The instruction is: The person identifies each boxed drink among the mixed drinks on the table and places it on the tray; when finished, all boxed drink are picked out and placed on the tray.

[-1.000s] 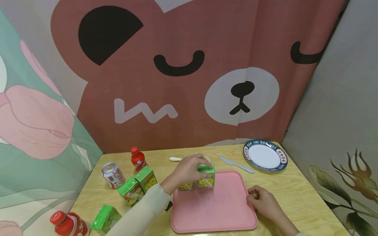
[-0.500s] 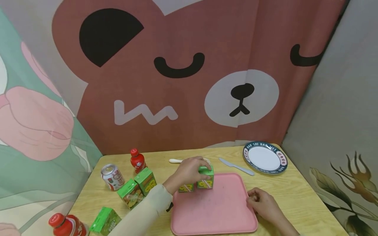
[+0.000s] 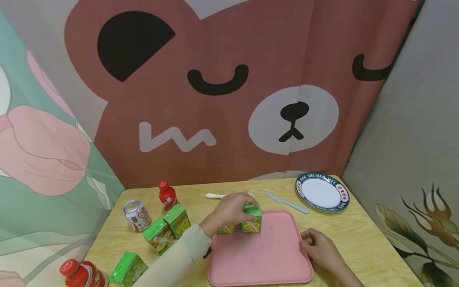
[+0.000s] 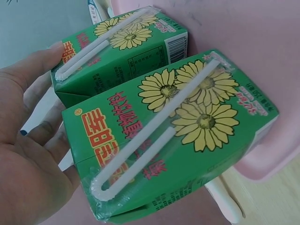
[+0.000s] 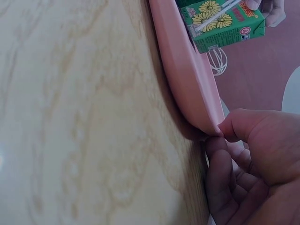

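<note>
My left hand (image 3: 231, 211) grips a green drink carton (image 3: 252, 225) from above, over the far part of the pink tray (image 3: 261, 259). Thumb and fingers lie on opposite sides near its top. A second matching carton (image 4: 173, 131) stands just left of it, partly behind the hand in the head view; yellow flowers and a white straw show on its front in the left wrist view. At the tray's right edge, my right hand (image 3: 319, 246) pinches the rim between thumb and curled forefinger, as the right wrist view shows.
Left of the tray stand more green cartons (image 3: 177, 221), a silver cola can (image 3: 137, 215), a small red bottle (image 3: 167, 196) and a larger red bottle (image 3: 84, 275). Behind lie a white whisk (image 5: 218, 61) and a table knife (image 3: 287, 202). A plate (image 3: 322, 191) sits back right.
My left hand and its carton have shifted slightly right over the past half second, widening the gap to the other carton. The right hand stays on the tray rim.
</note>
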A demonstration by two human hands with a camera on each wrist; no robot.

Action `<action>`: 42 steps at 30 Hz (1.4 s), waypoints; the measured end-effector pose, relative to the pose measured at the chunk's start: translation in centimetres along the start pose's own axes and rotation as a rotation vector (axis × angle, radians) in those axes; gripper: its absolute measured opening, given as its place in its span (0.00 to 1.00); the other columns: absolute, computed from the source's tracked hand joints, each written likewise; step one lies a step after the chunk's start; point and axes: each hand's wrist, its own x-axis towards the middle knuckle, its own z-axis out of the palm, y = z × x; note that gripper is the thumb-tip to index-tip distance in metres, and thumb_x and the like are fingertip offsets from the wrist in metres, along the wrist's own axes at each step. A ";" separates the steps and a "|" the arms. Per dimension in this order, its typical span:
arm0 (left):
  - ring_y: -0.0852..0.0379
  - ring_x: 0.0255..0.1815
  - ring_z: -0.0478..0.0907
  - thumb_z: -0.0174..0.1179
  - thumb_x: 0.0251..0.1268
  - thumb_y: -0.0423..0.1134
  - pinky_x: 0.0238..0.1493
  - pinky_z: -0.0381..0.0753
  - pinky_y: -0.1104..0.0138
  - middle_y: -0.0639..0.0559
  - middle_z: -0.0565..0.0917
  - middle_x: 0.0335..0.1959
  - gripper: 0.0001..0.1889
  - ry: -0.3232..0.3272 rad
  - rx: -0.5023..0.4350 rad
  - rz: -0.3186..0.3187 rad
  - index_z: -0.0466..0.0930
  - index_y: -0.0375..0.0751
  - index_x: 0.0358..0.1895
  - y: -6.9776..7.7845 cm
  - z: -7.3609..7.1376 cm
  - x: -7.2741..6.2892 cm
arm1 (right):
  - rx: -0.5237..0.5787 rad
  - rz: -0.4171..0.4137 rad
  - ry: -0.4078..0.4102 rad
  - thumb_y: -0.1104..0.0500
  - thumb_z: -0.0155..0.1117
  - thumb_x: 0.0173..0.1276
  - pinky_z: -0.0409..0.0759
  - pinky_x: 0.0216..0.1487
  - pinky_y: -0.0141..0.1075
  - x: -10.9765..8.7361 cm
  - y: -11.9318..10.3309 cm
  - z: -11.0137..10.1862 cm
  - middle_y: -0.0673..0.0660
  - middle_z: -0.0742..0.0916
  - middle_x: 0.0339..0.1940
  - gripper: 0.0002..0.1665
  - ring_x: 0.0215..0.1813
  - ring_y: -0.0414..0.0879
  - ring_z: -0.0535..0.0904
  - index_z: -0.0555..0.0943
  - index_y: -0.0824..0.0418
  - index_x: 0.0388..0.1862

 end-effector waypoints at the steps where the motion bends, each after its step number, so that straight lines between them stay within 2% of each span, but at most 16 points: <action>1: 0.70 0.39 0.74 0.77 0.55 0.55 0.37 0.74 0.69 0.71 0.81 0.47 0.17 -0.002 0.004 -0.006 0.88 0.63 0.47 0.0 0.1 0.0 | -0.001 -0.001 0.000 0.61 0.72 0.63 0.75 0.26 0.34 0.0 0.0 0.0 0.49 0.81 0.27 0.12 0.26 0.43 0.76 0.83 0.62 0.44; 6: 0.70 0.39 0.75 0.76 0.56 0.56 0.35 0.74 0.69 0.72 0.81 0.46 0.16 -0.009 -0.001 -0.009 0.87 0.64 0.48 0.0 0.2 -0.3 | -0.005 -0.003 -0.002 0.61 0.71 0.63 0.75 0.27 0.34 0.1 0.2 0.2 0.49 0.81 0.27 0.12 0.27 0.43 0.76 0.83 0.62 0.45; 10: 0.67 0.48 0.78 0.70 0.65 0.55 0.44 0.78 0.66 0.69 0.80 0.54 0.14 -0.048 -0.102 -0.031 0.86 0.63 0.52 -0.4 -0.1 -0.8 | -0.010 -0.005 -0.006 0.60 0.71 0.63 0.75 0.28 0.34 0.2 0.3 0.3 0.49 0.81 0.28 0.12 0.28 0.43 0.76 0.84 0.62 0.44; 13: 0.62 0.55 0.78 0.63 0.72 0.54 0.52 0.79 0.62 0.65 0.79 0.60 0.15 -0.062 -0.168 -0.048 0.84 0.61 0.57 -0.7 -1.0 -1.7 | -0.009 -0.015 -0.006 0.61 0.71 0.63 0.75 0.28 0.33 0.2 0.3 0.4 0.48 0.82 0.28 0.12 0.28 0.43 0.76 0.84 0.62 0.45; 17: 0.56 0.60 0.77 0.60 0.74 0.55 0.56 0.79 0.56 0.62 0.77 0.62 0.17 -0.021 -0.161 -0.046 0.82 0.60 0.61 -1.0 -2.8 -3.5 | 0.016 -0.020 -0.007 0.61 0.71 0.63 0.76 0.27 0.34 0.2 0.3 0.5 0.49 0.82 0.28 0.13 0.26 0.43 0.76 0.84 0.63 0.46; 20: 0.56 0.62 0.76 0.60 0.74 0.56 0.57 0.78 0.54 0.61 0.77 0.62 0.18 0.035 -0.156 -0.045 0.82 0.58 0.61 -1.2 -4.5 -5.6 | 0.039 -0.012 -0.013 0.62 0.71 0.64 0.77 0.25 0.34 0.3 0.2 0.5 0.49 0.82 0.28 0.13 0.25 0.43 0.77 0.84 0.63 0.46; 24: 0.55 0.62 0.76 0.61 0.73 0.54 0.58 0.78 0.53 0.61 0.78 0.61 0.18 0.120 -0.140 -0.060 0.82 0.57 0.62 -1.9 -6.4 -9.3 | 0.048 0.005 -0.021 0.62 0.70 0.64 0.78 0.24 0.35 0.3 0.3 0.4 0.50 0.82 0.28 0.13 0.24 0.44 0.77 0.83 0.63 0.47; 30: 0.53 0.58 0.79 0.67 0.70 0.49 0.53 0.80 0.51 0.59 0.80 0.59 0.17 0.278 -0.084 -0.159 0.83 0.55 0.59 -3.4 -8.4 -15.6 | 0.040 0.010 -0.030 0.61 0.70 0.64 0.77 0.24 0.35 0.2 0.4 0.2 0.50 0.81 0.28 0.14 0.24 0.44 0.77 0.83 0.64 0.48; 35: 0.50 0.58 0.78 0.69 0.68 0.45 0.50 0.81 0.49 0.56 0.81 0.57 0.15 0.394 -0.014 -0.235 0.85 0.53 0.56 -4.3 -8.9 -20.5 | 0.035 0.010 -0.033 0.60 0.70 0.65 0.78 0.25 0.35 0.1 0.3 0.0 0.50 0.82 0.29 0.16 0.25 0.44 0.77 0.83 0.64 0.49; 39: 0.49 0.57 0.78 0.70 0.67 0.43 0.49 0.80 0.46 0.55 0.81 0.55 0.14 0.468 0.035 -0.265 0.86 0.50 0.54 -4.7 -8.6 -23.3 | 0.020 0.019 -0.035 0.59 0.70 0.66 0.77 0.26 0.34 0.1 0.3 -0.1 0.50 0.82 0.29 0.15 0.26 0.44 0.77 0.83 0.64 0.49; 42: 0.47 0.57 0.78 0.71 0.66 0.43 0.49 0.80 0.44 0.51 0.82 0.55 0.14 0.495 0.058 -0.296 0.86 0.46 0.53 -5.0 -8.2 -24.9 | 0.014 0.021 -0.036 0.59 0.69 0.66 0.77 0.26 0.34 0.2 0.3 -0.1 0.50 0.82 0.29 0.15 0.26 0.44 0.77 0.83 0.64 0.49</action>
